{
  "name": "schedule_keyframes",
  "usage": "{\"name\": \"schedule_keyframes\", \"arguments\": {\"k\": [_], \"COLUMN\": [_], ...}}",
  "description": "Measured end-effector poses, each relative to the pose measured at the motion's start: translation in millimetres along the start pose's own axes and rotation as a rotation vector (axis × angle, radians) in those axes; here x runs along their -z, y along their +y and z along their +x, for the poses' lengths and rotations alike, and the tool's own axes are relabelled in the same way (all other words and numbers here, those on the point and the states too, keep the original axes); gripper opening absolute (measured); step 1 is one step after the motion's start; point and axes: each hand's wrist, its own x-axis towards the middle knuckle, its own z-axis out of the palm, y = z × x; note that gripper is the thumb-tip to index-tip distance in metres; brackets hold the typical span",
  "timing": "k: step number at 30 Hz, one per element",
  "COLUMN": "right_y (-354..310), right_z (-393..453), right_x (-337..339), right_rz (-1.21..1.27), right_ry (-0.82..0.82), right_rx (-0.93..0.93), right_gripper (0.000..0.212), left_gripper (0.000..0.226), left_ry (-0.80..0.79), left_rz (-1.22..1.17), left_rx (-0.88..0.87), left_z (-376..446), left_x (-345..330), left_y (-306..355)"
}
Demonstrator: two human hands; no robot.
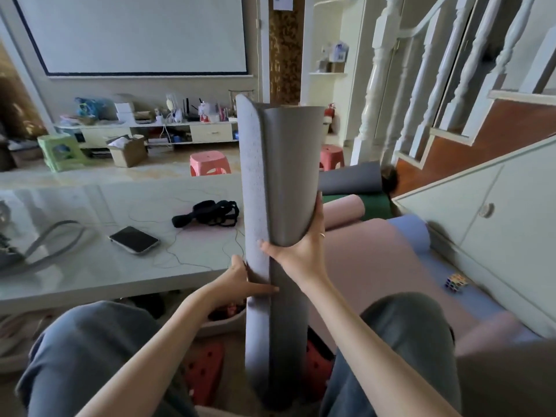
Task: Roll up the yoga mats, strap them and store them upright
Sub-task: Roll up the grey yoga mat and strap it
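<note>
Grey mat (279, 176) stands upright at centre frame, half-rolled with its flap loose, right hand (301, 248) gripping the roll, left hand (240, 281) pinching the edge lower down; next I reckon tighten it, then fetch the straps (210, 213) from the bench (90, 266).

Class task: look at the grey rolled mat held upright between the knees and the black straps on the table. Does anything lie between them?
Nothing visible does. The black straps lie on the table just left of the grey rolled mat, with only bare tabletop and a thin cable between. Both the left hand and right hand hold the mat.
</note>
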Motion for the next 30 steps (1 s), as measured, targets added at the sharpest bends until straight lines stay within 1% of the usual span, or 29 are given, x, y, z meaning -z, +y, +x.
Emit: {"name": "schedule_keyframes", "arguments": {"k": [2, 3, 4, 5, 6, 7, 8, 9, 10, 11, 12, 13, 14, 15, 16, 17, 18, 20, 21, 23, 24, 25, 26, 27, 28, 30], "right_y": [8.8, 16.9, 26.1, 37.8, 49.5, 60.9, 69.5, 76.6, 79.7, 81.5, 80.8, 80.5, 78.8, 77.8, 75.8, 74.0, 71.6, 67.5, 67.2, 67.1, 64.3, 59.3, 49.5, 33.8, 16.0, -18.4], "right_z": [-10.8, -16.5, -23.0, -30.5, -38.9, -47.4, -54.8, -59.6, -61.3, -60.7, -59.0, -57.8, -57.6, -58.2, -59.6, -61.1, -62.7, -63.8, -63.5, -60.9, -58.8, -54.2, -45.9, -35.1, -20.4, 15.0], "right_x": [-11.9, -16.9, -20.8, -24.2, -27.1, -29.9, -31.8, -33.6, -34.8, -36.3, -37.7, -39.3, -41.1, -43.0, -44.5, -46.2, -47.5, -48.1, -46.9, -38.3, -32.5, -26.9, -21.5, -17.3, -14.3, -15.5], "right_rz": [0.034, 0.042, 0.046, 0.044, 0.030, 0.017, 0.010, 0.007, 0.006, 0.005, 0.004, 0.008, 0.004, -0.002, -0.008, -0.007, -0.013, -0.038, -0.061, -0.096, -0.051, 0.036, 0.116, 0.175, 0.208, 0.231], "right_ry": [-0.041, -0.064, -0.093, -0.127, -0.159, -0.185, -0.196, -0.191, -0.183, -0.181, -0.193, -0.218, -0.246, -0.267, -0.290, -0.321, -0.356, -0.416, -0.451, -0.572, -0.645, -0.686, -0.685, -0.637, -0.552, -0.408], "right_rx": [-0.032, -0.048, -0.068, -0.095, -0.130, -0.169, -0.209, -0.239, -0.256, -0.257, -0.253, -0.248, -0.251, -0.256, -0.263, -0.272, -0.284, -0.308, -0.308, -0.289, -0.288, -0.308, -0.328, -0.335, -0.343, -0.290], "right_gripper": [0.136, 0.137, 0.137, 0.137, 0.138, 0.138, 0.137, 0.135, 0.133, 0.132, 0.131, 0.131, 0.131, 0.129, 0.128, 0.129, 0.130, 0.134, 0.135, 0.132, 0.125, 0.114, 0.100, 0.086, 0.074, 0.062], "left_gripper": [0.088, 0.096, 0.111, 0.130, 0.149, 0.160, 0.160, 0.150, 0.128, 0.094, 0.054, 0.028, 0.026, 0.029, 0.028, 0.026, 0.027, 0.023, 0.017, 0.008, 0.016, 0.029, 0.039, 0.043, 0.045, 0.046], "left_ry": [0.031, 0.047, 0.052, 0.045, 0.025, -0.011, -0.045, -0.062, -0.055, 0.010, 0.139, 0.274, 0.378, 0.423, 0.416, 0.398, 0.385, 0.379, 0.388, 0.427, 0.462, 0.519, 0.588, 0.648, 0.686, 0.685], "left_rz": [-0.032, -0.040, -0.042, -0.031, -0.015, -0.013, -0.023, -0.036, -0.054, -0.087, -0.141, -0.228, -0.369, -0.564, -0.759, -0.874, -0.901, -0.756, -0.681, -0.565, -0.484, -0.380, -0.288, -0.223, -0.193, -0.168], "left_rx": [-0.017, -0.050, -0.077, -0.085, -0.065, -0.045, -0.038, -0.047, -0.061, -0.088, -0.096, -0.093, -0.092, -0.121, -0.180, -0.241, -0.304, -0.363, -0.364, -0.336, -0.290, -0.239, -0.193, -0.177, -0.179, -0.193], "left_z": [2.9, 5.4, 7.0, 10.8, 13.9, 16.4, 23.3, 27.5, 25.6, 22.0, 18.9, 15.1, 9.0, -0.6, -13.1, -25.3, -35.7, -50.6, -53.1, -48.4, -43.2, -38.3, -33.4, -32.0, -31.3, -30.5], "left_x": [1.3, -0.5, -4.1, -9.7, -14.5, -19.3, -24.9, -27.7, -25.1, -18.1, -9.0, 3.2, 18.4, 35.0, 52.9, 69.2, 83.6, 106.9, 114.0, 121.7, 122.3, 121.4, 120.3, 118.8, 118.1, 116.6], "left_y": [-18.8, -28.7, -37.8, -49.4, -60.8, -72.4, -86.4, -96.3, -97.2, -92.2, -83.7, -72.6, -56.6, -37.5, -14.8, 6.6, 26.1, 58.7, 69.1, 77.0, 73.5, 68.1, 61.2, 56.3, 52.4, 50.4]}}
